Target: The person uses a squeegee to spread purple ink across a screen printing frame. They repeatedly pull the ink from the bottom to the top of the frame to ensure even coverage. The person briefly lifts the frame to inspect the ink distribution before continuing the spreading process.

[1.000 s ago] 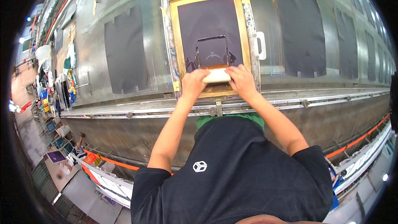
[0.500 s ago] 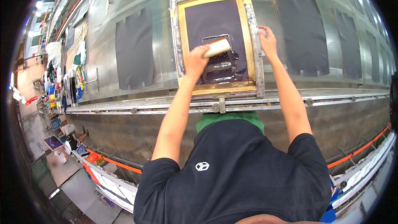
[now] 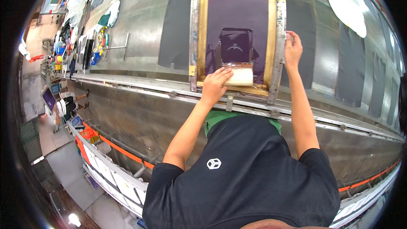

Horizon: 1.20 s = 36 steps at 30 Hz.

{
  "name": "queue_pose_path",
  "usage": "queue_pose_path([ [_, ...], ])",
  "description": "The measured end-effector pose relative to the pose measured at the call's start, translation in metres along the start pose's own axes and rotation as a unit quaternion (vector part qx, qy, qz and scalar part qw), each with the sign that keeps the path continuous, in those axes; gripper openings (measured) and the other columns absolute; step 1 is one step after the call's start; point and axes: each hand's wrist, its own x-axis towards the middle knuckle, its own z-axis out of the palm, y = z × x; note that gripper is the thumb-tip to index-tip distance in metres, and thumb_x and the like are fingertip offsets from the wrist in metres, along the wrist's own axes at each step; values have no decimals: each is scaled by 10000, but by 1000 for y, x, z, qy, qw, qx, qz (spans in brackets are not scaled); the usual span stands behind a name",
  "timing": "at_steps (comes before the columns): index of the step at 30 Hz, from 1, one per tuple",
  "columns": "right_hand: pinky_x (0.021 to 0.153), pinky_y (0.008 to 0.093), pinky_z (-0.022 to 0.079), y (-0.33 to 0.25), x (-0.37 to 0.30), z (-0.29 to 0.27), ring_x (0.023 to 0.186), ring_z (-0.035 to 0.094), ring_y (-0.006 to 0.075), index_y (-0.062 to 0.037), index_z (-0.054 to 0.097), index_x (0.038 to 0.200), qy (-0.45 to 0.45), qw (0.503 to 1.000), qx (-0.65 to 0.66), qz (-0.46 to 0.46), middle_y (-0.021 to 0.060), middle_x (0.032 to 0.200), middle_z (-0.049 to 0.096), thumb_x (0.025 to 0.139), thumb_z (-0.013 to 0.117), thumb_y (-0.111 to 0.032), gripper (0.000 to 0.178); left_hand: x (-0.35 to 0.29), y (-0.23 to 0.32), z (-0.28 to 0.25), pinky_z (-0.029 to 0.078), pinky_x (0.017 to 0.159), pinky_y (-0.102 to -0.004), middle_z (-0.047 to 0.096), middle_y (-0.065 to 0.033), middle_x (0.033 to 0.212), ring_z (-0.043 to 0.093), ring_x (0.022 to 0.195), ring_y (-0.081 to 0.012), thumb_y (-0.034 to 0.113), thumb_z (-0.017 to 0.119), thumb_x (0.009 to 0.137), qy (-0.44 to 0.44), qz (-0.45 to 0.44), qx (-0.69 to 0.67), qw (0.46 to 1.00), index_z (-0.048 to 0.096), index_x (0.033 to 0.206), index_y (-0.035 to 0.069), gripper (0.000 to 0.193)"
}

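Head view: left hand (image 3: pixel 216 87) grips squeegee (image 3: pixel 241 76) in inky frame (image 3: pixel 280 17); right hand (image 3: pixel 293 51) alongside, hold unclear.

Room over upper mesh (image 3: pixel 238 10) inside screen frame (image 3: pixel 280 21); lower down, squeegee (image 3: pixel 241 78) w/ L hand (image 3: pixel 217 87) on it blocks the way. R hand (image 3: pixel 293 51) blocks frame's R edge. L of frame, dk grey sheet (image 3: pixel 174 29) lies flat: room above it & tbl (image 3: pixel 142 12) up to bent metal rod (image 3: pixel 126 47). Near side: rail (image 3: pixel 144 87) w/ clamp bracket (image 3: pixel 229 103) crosses. White piece (image 3: pixel 344 4), upper R, prob. low; hard to tell.

Squeegee (image 3: pixel 239 77) inside frame (image 3: pixel 280 38), seemingly on mesh (image 3: pixel 237 8)
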Motion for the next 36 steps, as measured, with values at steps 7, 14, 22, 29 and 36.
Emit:
queue_pose_path([
  [7, 669, 315, 422, -52, -80, 149, 671, 475, 135, -113, 707, 1127, -28, 997, -27, 62, 54, 748, 557, 1023, 602, -272, 217, -32, -146, -93, 501, 938, -381, 696, -16, 1309, 619, 1268, -226, -16, 747, 666, -21, 3, 24, 999, 709, 1232, 144, 589],
  [14, 670, 338, 431, -60, -99, 192, 665, 479, 161, -109, 696, 1153, -21, 996, -60, 65, 82, 748, 568, 1034, 578, -271, 234, -58, -200, -124, 515, 910, -390, 715, -27, 1277, 641, 1247, -240, -5, 778, 643, -23, 44, 30, 998, 719, 1216, 130, 591],
  [22, 826, 444, 488, -45, -92, 176, 964, 620, 265, -161, 719, 1195, -46, 953, -292, -62, 131, 1100, 673, 1002, 623, -361, 294, -42, -218, -120, 523, 857, -370, 732, -37, 1246, 677, 1194, -227, -53, 700, 689, -14, 77, 39, 996, 745, 1172, 153, 526],
  [29, 973, 464, 436, -163, -100, 216, 1121, 583, 264, -162, 713, 1238, -286, 871, -304, -261, 60, 1255, 654, 839, 786, -391, 466, 113, -244, -149, 577, 868, -363, 748, -77, 1159, 727, 1017, -280, -15, 741, 754, -86, -28, -62, 994, 774, 1130, 164, 418],
  [36, 893, 396, 465, -124, -175, 225, 1050, 588, 238, -119, 706, 1169, -292, 872, -326, -219, -2, 1171, 681, 712, 785, -98, 464, 64, -231, -126, 572, 875, -376, 758, -49, 1115, 720, 1025, -265, -4, 721, 730, -83, 0, -31, 996, 781, 1079, 165, 392],
])
